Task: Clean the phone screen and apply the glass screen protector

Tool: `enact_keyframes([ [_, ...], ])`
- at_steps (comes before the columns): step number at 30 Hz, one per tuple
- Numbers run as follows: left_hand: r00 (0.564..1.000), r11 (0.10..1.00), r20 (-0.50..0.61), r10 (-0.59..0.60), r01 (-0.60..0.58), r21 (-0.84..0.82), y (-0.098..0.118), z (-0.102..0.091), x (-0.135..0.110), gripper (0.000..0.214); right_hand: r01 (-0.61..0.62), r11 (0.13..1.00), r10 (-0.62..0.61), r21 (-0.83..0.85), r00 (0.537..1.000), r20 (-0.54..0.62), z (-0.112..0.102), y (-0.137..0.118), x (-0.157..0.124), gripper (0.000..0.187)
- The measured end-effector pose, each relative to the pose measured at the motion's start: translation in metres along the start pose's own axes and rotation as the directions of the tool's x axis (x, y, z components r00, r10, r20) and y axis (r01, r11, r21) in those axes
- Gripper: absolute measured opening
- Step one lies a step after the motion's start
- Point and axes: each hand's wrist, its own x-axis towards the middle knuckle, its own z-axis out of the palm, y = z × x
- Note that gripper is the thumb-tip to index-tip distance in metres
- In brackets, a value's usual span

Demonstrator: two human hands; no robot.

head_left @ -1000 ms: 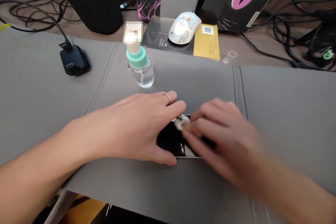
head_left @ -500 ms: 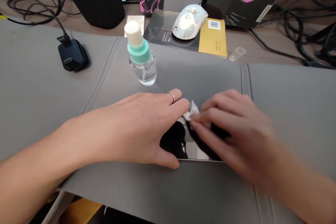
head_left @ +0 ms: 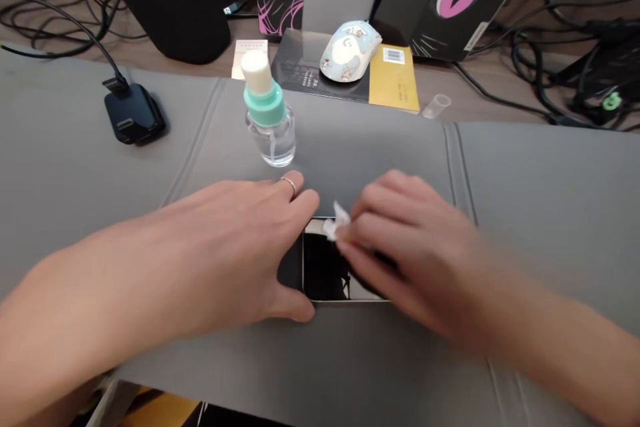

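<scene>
Toward the far left of the surface [head_left: 75, 167] a small black hub [head_left: 134, 117] is plugged into a cable, well apart from the hands. Nearer the middle, a clear bottle [head_left: 270, 127] with a mint collar and a cream cap stands upright, just beyond the left hand's knuckles.

The left hand [head_left: 230, 253] is laid flat, fingers spread and grasping nothing, its fingertips and thumb pressed against the left end of the phone [head_left: 325, 273]. The phone lies face up near the front edge of the surface, between the two hands. Compared with half a second ago, more of its left end and its pale rim are uncovered, since the left hand has been drawn back a little toward the left.

The right hand [head_left: 400, 247] is blurred by motion; it is closed on a small white wipe [head_left: 336, 223], pinched at the fingertips and held over the phone's far left corner. Earlier the wipe was seen further right over the glass, so the rubbing has been carried across to this end of the screen.

Behind, at the far edge, a patterned mouse [head_left: 350, 50] rests on a dark and yellow booklet [head_left: 395, 80], and a small clear cap [head_left: 437, 107] lies beside it.
</scene>
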Motion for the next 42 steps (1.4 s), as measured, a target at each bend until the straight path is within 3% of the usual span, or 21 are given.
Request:
enact_keyframes([
  [5, 0.993, 0.997, -0.092, 0.07, -0.071, -0.007, -0.007, 0.007, -0.003, 0.053, -0.012, 1.0, 0.012, 0.025, 1.0, -0.019, 0.003, 0.002, 0.001, 0.028],
  [16, 0.994, 0.994, -0.074, 0.08, -0.085, -0.067, -0.014, 0.001, 0.003, 0.052, -0.064, 0.998, 0.064, -0.003, 0.998, -0.029, 0.004, -0.001, 0.003, 0.026],
  [19, 0.992, 0.993, -0.073, 0.1, -0.104, -0.048, -0.012, 0.001, 0.003, 0.052, -0.018, 0.999, 0.018, 0.044, 1.0, 0.003, 0.005, -0.002, 0.004, 0.027],
  [23, 0.994, 0.995, -0.07, 0.089, -0.092, -0.048, -0.013, 0.001, 0.005, 0.052, -0.076, 0.997, 0.075, -0.007, 0.995, -0.059, 0.008, -0.002, 0.004, 0.026],
  [26, 0.994, 0.995, -0.072, 0.085, -0.089, -0.054, -0.014, 0.002, 0.006, 0.054, -0.006, 0.999, 0.007, 0.043, 1.0, -0.016, 0.01, -0.003, 0.004, 0.026],
  [31, 0.995, 0.994, -0.067, 0.079, -0.084, -0.071, -0.013, 0.001, 0.007, 0.052, -0.042, 0.999, 0.042, -0.007, 0.999, -0.031, 0.008, -0.008, 0.006, 0.027],
  [33, 0.997, 0.995, -0.043, 0.068, -0.071, -0.074, -0.012, -0.001, 0.007, 0.052, -0.001, 0.999, 0.001, 0.043, 1.0, -0.003, 0.008, -0.009, 0.006, 0.025],
  [37, 0.999, 0.998, 0.039, 0.017, -0.014, -0.061, -0.005, -0.01, 0.009, 0.049, -0.034, 0.999, 0.033, -0.034, 0.999, -0.028, 0.008, -0.009, 0.007, 0.026],
  [40, 0.994, 0.999, 0.104, -0.016, 0.021, -0.043, -0.001, -0.016, 0.01, 0.044, 0.049, 0.998, -0.048, 0.046, 0.999, -0.018, 0.008, -0.01, 0.006, 0.028],
  [42, 0.994, 0.999, 0.111, -0.02, 0.025, -0.039, -0.001, -0.015, 0.011, 0.045, 0.01, 0.999, -0.009, 0.034, 0.999, -0.039, 0.009, -0.01, 0.006, 0.026],
])
